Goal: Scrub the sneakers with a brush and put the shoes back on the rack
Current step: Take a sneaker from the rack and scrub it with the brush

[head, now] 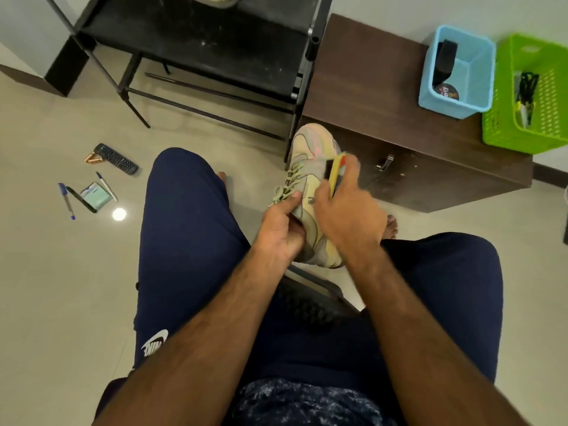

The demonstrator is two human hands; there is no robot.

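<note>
I log the black rack (pixel 196 41) ahead on the floor, with the brown cabinet (pixel 384 87) just beside it. The sneaker (pixel 310 155) is held between the knees, toe towards the cabinet. The left hand (pixel 279 229) curls round its collar. The right hand (pixel 347 216) grips the yellow brush (pixel 333 173), bristles against the sneaker's side.

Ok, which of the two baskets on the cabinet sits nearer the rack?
The blue basket: it stands between the green basket and the black rack.
</note>
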